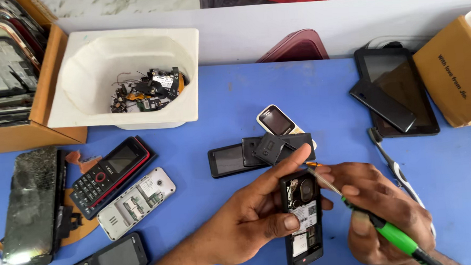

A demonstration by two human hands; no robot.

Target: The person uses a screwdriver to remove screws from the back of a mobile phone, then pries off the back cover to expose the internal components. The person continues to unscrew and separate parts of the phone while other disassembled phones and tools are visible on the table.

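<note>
The left hand (250, 215) held a black phone (302, 220) with its back cover off, the fingers closed around its body and the thumb pressing on the label area. The phone was lifted just above the blue surface (233, 95), near the front edge, below a small pile of black phone parts (263, 152). The right hand (382, 211) had its grip closed on a green-handled screwdriver (391, 232), and the thin tip (315, 168) touched the top corner of the phone, beside the camera ring. To do this well, I judged that the tip should sit straight in the screw head and the left hand should keep the phone from turning, because a slip could scratch the board.

On the surface there were a red and black keypad phone (109, 174), an opened white phone (137, 202), a cracked screen panel (32, 205) and a dark tablet (397, 89). A white tub (180, 49) with small electronic scraps stood at the back, between it and the left edge a cardboard box (50, 83) of frames. Another cardboard box (452, 67) stood at the right.
</note>
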